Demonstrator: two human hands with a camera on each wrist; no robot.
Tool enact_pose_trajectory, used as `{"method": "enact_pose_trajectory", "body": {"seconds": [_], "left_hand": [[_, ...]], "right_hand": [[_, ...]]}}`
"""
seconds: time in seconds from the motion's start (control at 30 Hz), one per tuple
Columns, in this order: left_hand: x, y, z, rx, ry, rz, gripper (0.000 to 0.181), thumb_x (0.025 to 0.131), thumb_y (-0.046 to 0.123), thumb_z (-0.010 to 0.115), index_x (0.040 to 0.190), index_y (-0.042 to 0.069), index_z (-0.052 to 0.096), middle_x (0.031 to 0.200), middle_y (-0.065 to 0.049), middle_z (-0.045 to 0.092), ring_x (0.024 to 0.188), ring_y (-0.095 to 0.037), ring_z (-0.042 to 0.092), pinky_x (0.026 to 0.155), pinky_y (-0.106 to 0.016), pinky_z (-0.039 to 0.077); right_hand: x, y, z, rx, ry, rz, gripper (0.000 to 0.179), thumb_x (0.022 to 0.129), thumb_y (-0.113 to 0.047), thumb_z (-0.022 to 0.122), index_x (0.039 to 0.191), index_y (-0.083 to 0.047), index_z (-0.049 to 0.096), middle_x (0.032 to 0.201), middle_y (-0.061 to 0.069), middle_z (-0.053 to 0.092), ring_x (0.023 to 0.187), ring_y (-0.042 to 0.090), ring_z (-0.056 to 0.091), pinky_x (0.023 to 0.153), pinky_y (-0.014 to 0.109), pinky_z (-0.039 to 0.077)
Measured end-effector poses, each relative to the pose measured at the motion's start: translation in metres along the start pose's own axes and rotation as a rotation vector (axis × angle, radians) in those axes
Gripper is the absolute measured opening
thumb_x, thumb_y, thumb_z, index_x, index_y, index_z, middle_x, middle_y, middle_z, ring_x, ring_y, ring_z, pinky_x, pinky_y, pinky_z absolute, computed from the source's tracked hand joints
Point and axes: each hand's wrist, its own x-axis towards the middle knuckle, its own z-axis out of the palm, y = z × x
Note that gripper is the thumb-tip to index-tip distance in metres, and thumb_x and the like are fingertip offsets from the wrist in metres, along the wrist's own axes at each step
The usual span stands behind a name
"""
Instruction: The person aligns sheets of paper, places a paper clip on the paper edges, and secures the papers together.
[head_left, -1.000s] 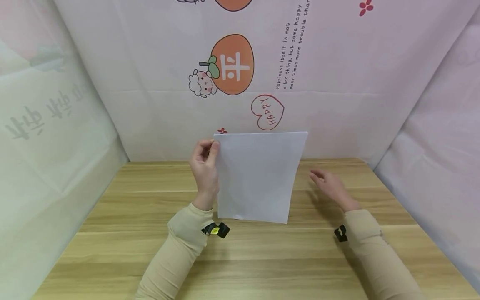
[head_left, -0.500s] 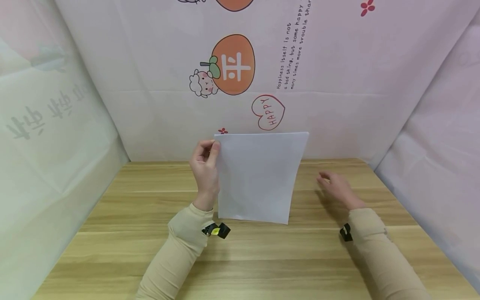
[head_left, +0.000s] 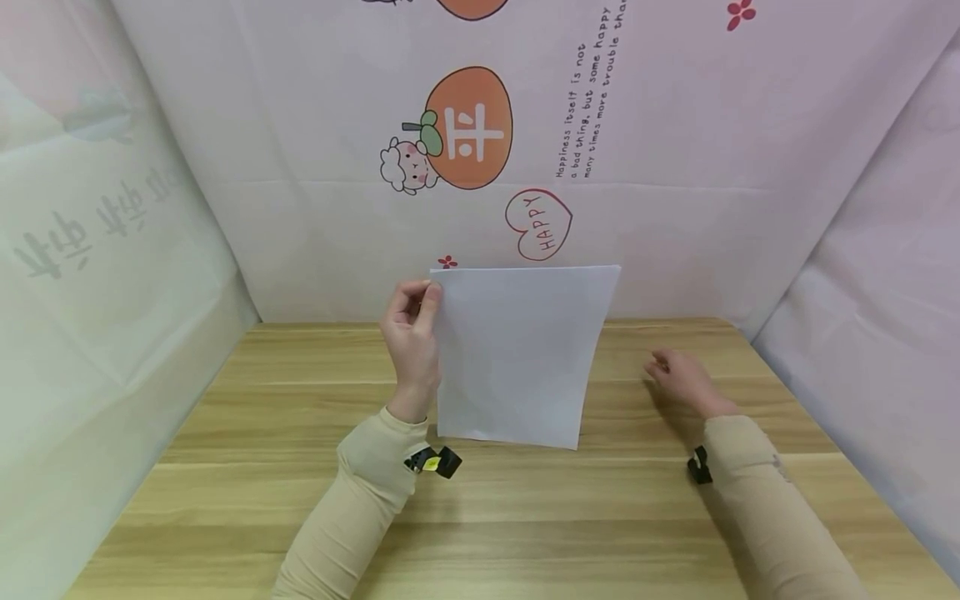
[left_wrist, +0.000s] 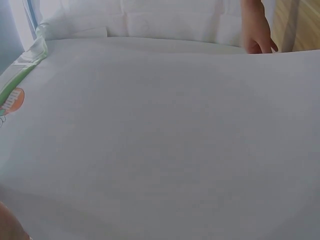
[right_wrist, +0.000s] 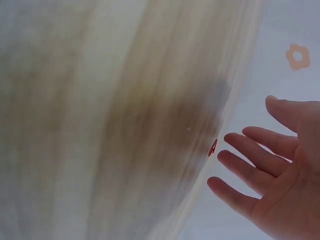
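A blank white sheet of paper (head_left: 521,358) stands raised above the table in the head view. My left hand (head_left: 412,342) pinches its upper left corner between thumb and fingers. The same paper (left_wrist: 165,140) fills most of the left wrist view, with a bit of my left hand (left_wrist: 11,224) at the lower left corner. My right hand (head_left: 684,381) is to the right of the sheet, apart from it, and holds nothing. Its fingers are relaxed and spread a little in the right wrist view, where the palm of the right hand (right_wrist: 287,182) shows.
The wood-grain table (head_left: 525,533) lies below both hands. A white printed cloth (head_left: 315,233) hangs behind it, with more white cloth (head_left: 885,250) along the sides. Small black cameras sit on the left wrist (head_left: 447,462) and right wrist (head_left: 700,465).
My right hand has moved to the right and slightly nearer, farther from the paper. My left hand and the sheet have stayed almost still.
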Motion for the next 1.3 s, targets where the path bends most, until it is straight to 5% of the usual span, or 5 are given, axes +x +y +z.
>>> {"method": "enact_pose_trajectory", "body": {"seconds": [0.57,0.87,1.3], "left_hand": [[0.001,0.000,0.000,-0.016,0.003,0.001,0.021,0.087,0.012,0.069,0.090,-0.007,0.060,0.082,0.003,0.061,0.077,-0.012,0.053,0.072,-0.021,0.044],[0.000,0.001,-0.002,0.026,-0.012,0.011,0.009,0.089,0.013,0.066,0.088,0.004,0.064,0.084,0.002,0.060,0.078,-0.014,0.052,0.072,-0.022,0.043],[0.000,0.005,-0.002,0.025,-0.006,0.004,0.019,0.089,0.009,0.066,0.092,-0.008,0.060,0.084,0.003,0.061,0.078,-0.014,0.054,0.073,-0.022,0.044]], "right_hand": [[0.000,0.015,-0.006,-0.077,-0.107,0.076,0.046,0.096,-0.015,0.049,0.126,0.019,0.044,0.119,0.037,0.054,0.110,0.053,0.050,0.094,0.058,0.039],[0.002,0.018,-0.007,-0.126,-0.125,0.087,0.035,0.094,-0.010,0.054,0.118,0.016,0.052,0.116,0.036,0.056,0.108,0.051,0.052,0.091,0.057,0.042],[0.009,0.024,-0.008,-0.082,-0.078,0.102,0.024,0.088,-0.004,0.060,0.105,0.013,0.060,0.102,0.029,0.063,0.097,0.048,0.056,0.085,0.057,0.043]]}}
